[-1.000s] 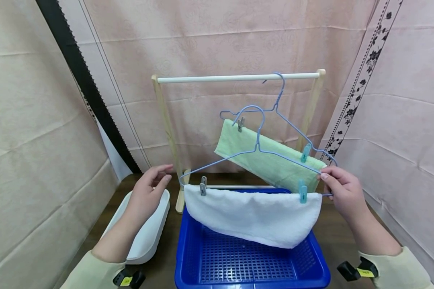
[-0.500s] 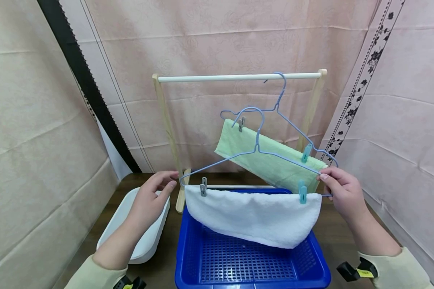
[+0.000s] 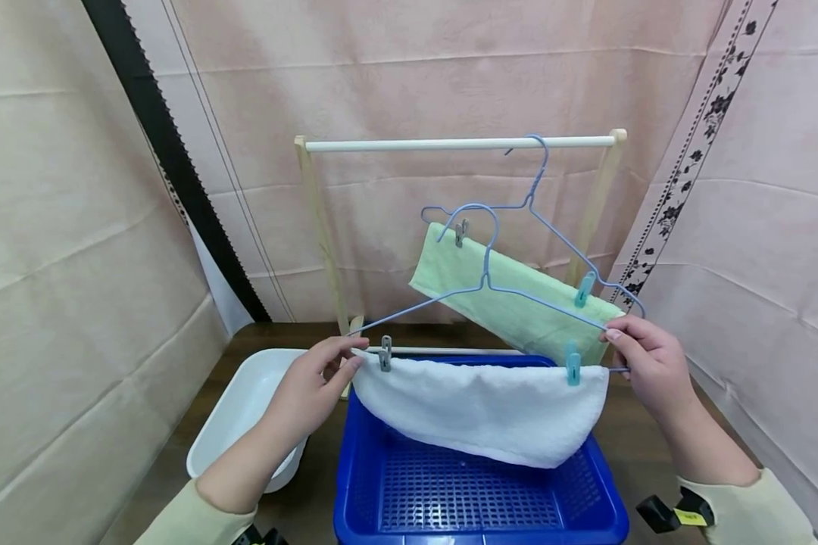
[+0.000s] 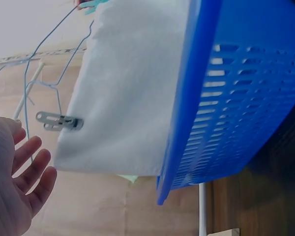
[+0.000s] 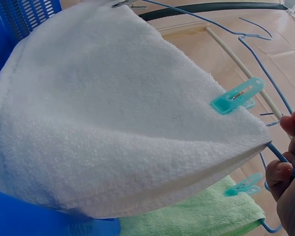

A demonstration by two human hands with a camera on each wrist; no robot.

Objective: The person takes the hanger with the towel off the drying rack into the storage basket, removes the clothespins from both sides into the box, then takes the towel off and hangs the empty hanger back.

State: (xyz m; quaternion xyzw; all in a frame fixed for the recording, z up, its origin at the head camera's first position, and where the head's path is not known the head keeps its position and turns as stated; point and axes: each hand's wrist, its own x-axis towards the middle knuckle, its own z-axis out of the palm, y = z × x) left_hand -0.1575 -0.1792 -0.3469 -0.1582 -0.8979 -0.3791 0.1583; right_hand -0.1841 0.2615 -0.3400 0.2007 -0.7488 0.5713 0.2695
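Note:
A blue wire hanger (image 3: 485,281) carries a folded white towel (image 3: 480,412). A grey clothespin (image 3: 385,353) and a teal clothespin (image 3: 572,369) clip the towel to it. My right hand (image 3: 647,363) pinches the hanger's right end, fingers curled round the wire in the right wrist view. My left hand (image 3: 320,382) is at the hanger's left end, whose tip it hides in the head view. Its fingers (image 4: 32,164) look loosely bent beside the wire in the left wrist view. Behind, a green towel (image 3: 518,295) hangs tilted from a second blue hanger (image 3: 541,178).
The second hanger hooks over the white rod (image 3: 416,145) of a wooden-post rack. Below the white towel stands a blue perforated basket (image 3: 354,484) on a dark table (image 3: 627,454). A white tray (image 3: 207,435) sits left, partly behind my left arm.
My left hand has moved right, from beside the rack post to the hanger's left end. My right hand keeps its pinch. The view has shifted slightly, and more of the white tray shows.

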